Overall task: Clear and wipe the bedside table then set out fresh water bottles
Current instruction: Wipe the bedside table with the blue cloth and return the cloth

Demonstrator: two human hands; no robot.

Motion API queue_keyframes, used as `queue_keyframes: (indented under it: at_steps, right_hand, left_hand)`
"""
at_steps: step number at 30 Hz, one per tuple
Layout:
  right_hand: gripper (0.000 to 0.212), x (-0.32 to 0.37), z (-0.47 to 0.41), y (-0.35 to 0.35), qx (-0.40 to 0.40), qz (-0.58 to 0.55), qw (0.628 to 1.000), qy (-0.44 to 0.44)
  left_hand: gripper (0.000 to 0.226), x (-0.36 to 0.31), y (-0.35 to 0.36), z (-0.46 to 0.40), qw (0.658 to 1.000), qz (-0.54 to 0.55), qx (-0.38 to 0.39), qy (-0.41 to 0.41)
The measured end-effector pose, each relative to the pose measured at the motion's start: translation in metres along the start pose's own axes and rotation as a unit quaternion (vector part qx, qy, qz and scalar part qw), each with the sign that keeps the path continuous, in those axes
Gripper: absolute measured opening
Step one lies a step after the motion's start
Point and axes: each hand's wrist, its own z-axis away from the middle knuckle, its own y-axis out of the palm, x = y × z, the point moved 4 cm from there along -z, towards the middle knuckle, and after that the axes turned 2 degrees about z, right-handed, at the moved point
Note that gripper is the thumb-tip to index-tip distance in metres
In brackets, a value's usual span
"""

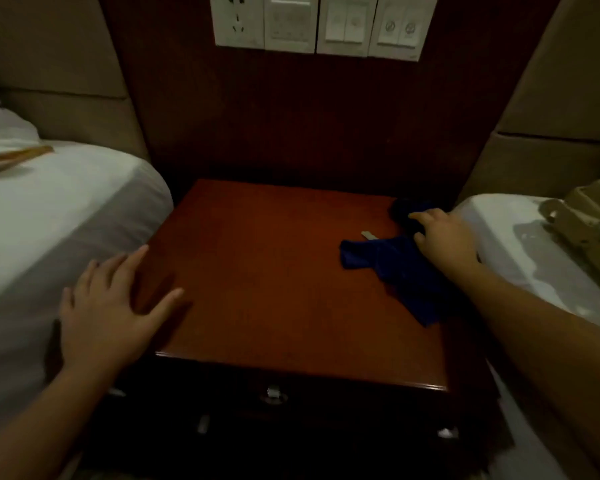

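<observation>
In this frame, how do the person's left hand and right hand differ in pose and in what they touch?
The left hand lies flat with fingers spread at the left edge of the bedside table, holding nothing; the right hand has its fingers bent down onto the blue cloth. The left hand is near the front corner, next to the white bed; the right hand is farther back, by the right edge. Both are bare and low over the tabletop.

Hotel bedroom; twin beds (66,202), switch panel (323,26)
</observation>
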Motion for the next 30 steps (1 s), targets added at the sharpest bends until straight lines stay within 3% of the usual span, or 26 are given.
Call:
queue_keyframes:
  at_steps: [4, 12, 15, 18, 22, 30]
  right_hand:
    - [0.040, 0.016, 0.056, -0.020, -0.041, 0.014, 0.998, -0.044]
    - [0.040, 0.046, 0.121, -0.045, -0.047, 0.033, 0.998, -0.005]
    - [0.040, 0.067, 0.138, -0.050, -0.054, 0.020, 0.998, -0.021]
    - [0.044, 0.094, 0.152, -0.057, -0.068, -0.007, 0.995, -0.067]
    - [0.052, 0.133, 0.169, -0.061, -0.073, -0.047, 0.985, -0.152]
    - [0.051, 0.163, 0.186, -0.065, -0.067, -0.109, 0.962, -0.241]
  left_hand:
    - [0.086, -0.002, -0.001, 0.003, 1.000, 0.002, 0.006, -0.002]
    - [0.083, -0.017, -0.011, 0.016, 0.999, 0.047, 0.013, 0.024]
    - [0.084, -0.050, -0.009, 0.048, 0.991, 0.103, 0.045, 0.078]
    - [0.076, -0.102, -0.011, 0.099, 0.954, 0.266, 0.111, 0.085]
    - [0.062, -0.135, -0.008, 0.127, 0.893, 0.425, 0.148, 0.018]
    - [0.070, -0.127, -0.006, 0.126, 0.922, 0.324, 0.162, 0.134]
